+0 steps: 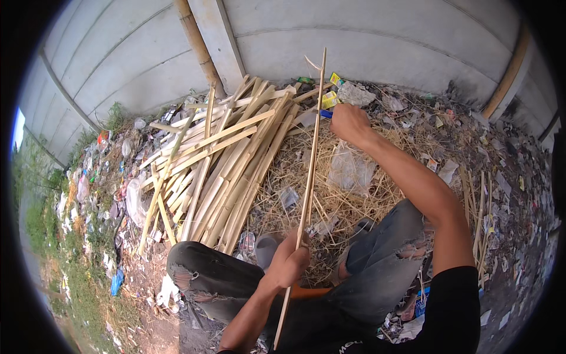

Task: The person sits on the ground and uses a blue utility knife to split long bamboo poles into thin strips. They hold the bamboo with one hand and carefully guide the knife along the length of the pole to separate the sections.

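Observation:
A long, thin bamboo strip [311, 177] stands tilted in front of me, its lower end between my legs and its tip near the wall. My left hand [289, 261] is closed around its lower part, above my lap. Farther up, my right hand [350, 124] is closed on a blue-handled knife [326, 113], which meets the strip near its top. The blade is hard to make out behind the strip. A thin curled shaving [312, 62] hangs off the strip close to the tip.
A large pile of split bamboo strips [227, 165] lies ahead left, reaching toward my left knee. Shavings [377, 189] and plastic litter cover the ground. A pale panel wall [354, 47] with a bamboo pole [199, 47] stands behind. A stone [355, 94] lies beyond my right hand.

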A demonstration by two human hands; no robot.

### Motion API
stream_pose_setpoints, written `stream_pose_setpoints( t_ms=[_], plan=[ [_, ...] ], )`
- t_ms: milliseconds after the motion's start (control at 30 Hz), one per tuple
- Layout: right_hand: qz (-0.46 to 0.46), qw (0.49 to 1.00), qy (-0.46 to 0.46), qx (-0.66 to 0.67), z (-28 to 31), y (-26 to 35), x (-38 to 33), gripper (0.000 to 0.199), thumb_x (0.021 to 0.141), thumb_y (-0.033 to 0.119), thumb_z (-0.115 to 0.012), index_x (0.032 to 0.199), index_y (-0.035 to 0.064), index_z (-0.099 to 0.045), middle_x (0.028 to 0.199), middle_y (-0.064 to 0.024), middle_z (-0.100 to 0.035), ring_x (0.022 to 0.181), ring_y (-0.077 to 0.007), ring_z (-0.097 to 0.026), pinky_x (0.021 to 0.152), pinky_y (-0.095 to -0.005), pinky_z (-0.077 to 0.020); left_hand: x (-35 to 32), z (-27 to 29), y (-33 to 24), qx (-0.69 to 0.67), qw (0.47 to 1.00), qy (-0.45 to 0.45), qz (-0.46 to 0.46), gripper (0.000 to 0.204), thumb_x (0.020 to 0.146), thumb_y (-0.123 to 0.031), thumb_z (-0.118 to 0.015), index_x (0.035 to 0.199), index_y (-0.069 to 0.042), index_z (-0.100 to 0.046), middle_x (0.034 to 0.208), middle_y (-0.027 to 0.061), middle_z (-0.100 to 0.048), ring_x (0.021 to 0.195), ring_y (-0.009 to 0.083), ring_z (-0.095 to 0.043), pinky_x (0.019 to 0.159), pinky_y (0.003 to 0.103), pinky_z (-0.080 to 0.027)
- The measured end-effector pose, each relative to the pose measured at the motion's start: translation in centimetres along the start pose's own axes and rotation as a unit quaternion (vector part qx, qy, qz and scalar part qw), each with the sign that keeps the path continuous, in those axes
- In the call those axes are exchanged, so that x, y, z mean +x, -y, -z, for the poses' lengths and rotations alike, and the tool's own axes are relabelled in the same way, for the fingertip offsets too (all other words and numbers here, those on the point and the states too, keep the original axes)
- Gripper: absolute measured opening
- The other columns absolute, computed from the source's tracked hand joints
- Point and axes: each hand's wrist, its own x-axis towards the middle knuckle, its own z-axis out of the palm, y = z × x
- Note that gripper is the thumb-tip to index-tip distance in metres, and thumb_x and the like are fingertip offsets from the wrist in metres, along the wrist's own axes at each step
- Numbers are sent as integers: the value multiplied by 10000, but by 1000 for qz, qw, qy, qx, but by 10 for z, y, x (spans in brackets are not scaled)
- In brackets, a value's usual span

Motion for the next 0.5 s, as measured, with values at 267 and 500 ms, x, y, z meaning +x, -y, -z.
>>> stream_pose_setpoints(
  t_ms=[267, 500],
  plan=[
    [-140, 987, -32, -76, 1, -102, 11, 241, 891, 110, -611, 1030, -20, -759, 1102, -257, -743, 1053, -419, -727, 874, -506, -588, -66, 31, 49, 97, 989, 108, -11, 247, 874, -87, -503, 1117, -45, -511, 818, -1, -489, 730, 107, -476, 634, 279, -418],
    [-111, 983, -54, -138, 11, -106, 17, 256, 900, 113, -564, 997, 6, -775, 1066, -249, -750, 1003, -418, -739, 857, -517, -592, -73, 37, 52, -75, 986, 130, 78, 283, 848, -44, -539, 1127, -49, -486, 791, -12, -443, 647, 99, -431, 565, 262, -375]
  ],
)
